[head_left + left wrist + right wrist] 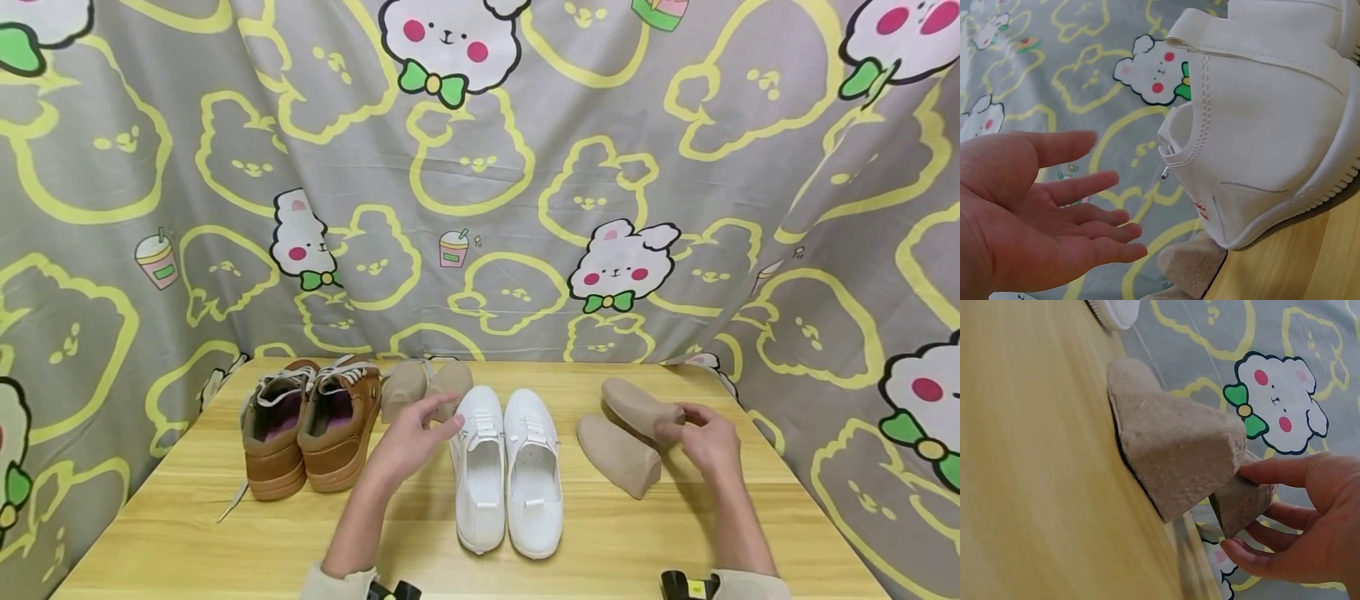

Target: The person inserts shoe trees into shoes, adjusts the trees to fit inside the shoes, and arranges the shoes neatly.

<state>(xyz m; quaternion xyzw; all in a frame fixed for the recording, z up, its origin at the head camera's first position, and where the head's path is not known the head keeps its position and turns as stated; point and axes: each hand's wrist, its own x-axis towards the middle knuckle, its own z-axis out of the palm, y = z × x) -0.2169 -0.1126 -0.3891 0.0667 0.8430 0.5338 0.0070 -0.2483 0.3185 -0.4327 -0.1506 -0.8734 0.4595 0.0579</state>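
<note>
Wood-grain table [622, 537] is backed by patterned curtain [480, 167]. At right, the farther beige insert [636, 407] is pinched at its near end by fingers of the right hand [708, 437], presumably as handiest; left of the white shoes [480, 454], left-hand [416, 437] fingers are held apart.

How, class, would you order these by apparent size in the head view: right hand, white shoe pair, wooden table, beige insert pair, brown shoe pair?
1. Wooden table
2. White shoe pair and brown shoe pair: too alike to rank
3. Beige insert pair
4. Right hand
</note>
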